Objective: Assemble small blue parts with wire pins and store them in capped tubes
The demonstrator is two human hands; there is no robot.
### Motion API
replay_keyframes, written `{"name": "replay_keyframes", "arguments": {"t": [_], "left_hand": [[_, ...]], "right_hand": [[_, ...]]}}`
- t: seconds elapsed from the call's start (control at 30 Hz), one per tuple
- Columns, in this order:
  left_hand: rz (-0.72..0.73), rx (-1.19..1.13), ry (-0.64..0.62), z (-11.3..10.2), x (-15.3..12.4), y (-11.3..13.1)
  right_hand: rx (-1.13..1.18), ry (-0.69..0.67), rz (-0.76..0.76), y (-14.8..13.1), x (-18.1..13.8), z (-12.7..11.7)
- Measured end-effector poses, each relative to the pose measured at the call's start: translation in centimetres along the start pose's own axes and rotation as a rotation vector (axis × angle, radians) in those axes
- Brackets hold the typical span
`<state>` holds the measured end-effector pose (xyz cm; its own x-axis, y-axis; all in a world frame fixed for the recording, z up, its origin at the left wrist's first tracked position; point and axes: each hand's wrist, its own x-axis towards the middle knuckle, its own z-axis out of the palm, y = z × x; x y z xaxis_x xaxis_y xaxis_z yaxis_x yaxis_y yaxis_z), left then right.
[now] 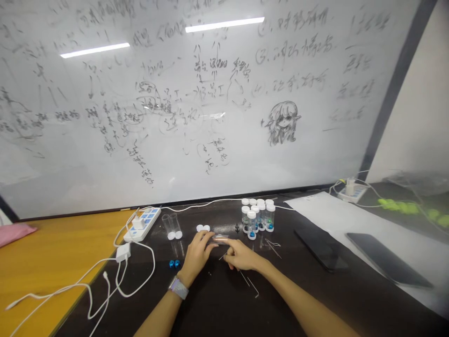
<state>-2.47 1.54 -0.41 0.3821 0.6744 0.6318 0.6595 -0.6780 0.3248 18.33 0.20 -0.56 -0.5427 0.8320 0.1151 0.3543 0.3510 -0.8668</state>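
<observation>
Both my hands meet over the dark table [217,309], holding a clear plastic vial [220,240] lying sideways between them. My left hand [197,253], with a watch on the wrist, grips the vial's left end. My right hand [240,255] pinches its right end and seems to hold a thin metal pin too. Two blue beads [174,264] lie just left of my left hand. Two white caps [202,228] sit right behind the hands. Two clear open vials [171,227] stand behind them to the left. A cluster of white-capped vials [257,216] with blue contents stands behind my right hand.
Thin metal pins [250,282] lie by my right forearm and more pins [272,245] beyond it. A white power strip [143,223] with cables [105,281] lies left. Two dark phones or tablets [317,250] [382,260] and white paper [336,220] lie right. A whiteboard [210,103] rises behind the table.
</observation>
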Motion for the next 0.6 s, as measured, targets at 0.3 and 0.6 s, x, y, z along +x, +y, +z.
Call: {"name": "replay_keyframes", "arguments": {"t": [0.3, 0.6], "left_hand": [[-0.101, 0.019, 0.146, -0.2, 0.4, -0.3], [-0.111, 0.035, 0.135, 0.2, 0.2, -0.6]], "right_hand": [[-0.175, 0.418, -0.177, 0.3, 0.4, -1.6], [-0.68, 0.174, -0.199, 1.1, -0.1, 0.6]]}}
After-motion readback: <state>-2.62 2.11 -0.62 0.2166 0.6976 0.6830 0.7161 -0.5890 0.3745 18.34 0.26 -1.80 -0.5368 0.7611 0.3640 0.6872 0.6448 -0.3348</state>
